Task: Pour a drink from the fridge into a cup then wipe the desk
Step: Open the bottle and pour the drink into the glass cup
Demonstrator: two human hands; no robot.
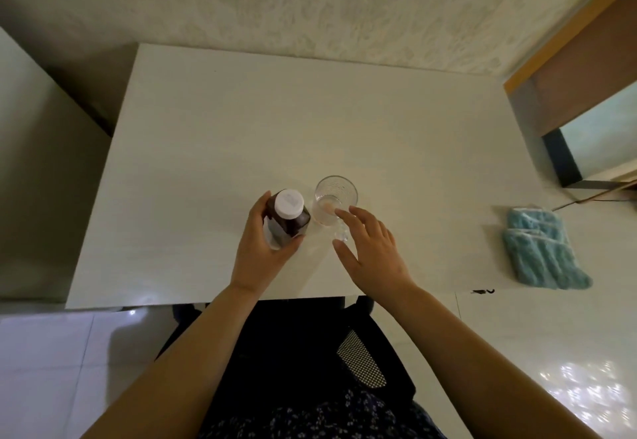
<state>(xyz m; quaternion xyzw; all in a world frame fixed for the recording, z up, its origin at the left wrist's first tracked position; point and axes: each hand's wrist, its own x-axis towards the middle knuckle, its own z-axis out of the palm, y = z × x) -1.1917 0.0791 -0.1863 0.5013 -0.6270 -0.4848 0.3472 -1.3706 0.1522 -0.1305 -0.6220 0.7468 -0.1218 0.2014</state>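
No words or numbers can be read here. The white cap (289,205) on the dark bottle (287,226) has a faint grey mark on top, but it is too blurry to read. The white label (271,239) on the side of the bottle shows no letters that can be made out.

Lower body of the bottle (289,223) is covered by the left hand (263,252); the print on its white cap (289,202) is too blurred to be read. The near side of the glass (336,193) is partly hidden behind the fingers (346,219) of the right hand (377,256). Both forearms are cut off at the bottom edge.
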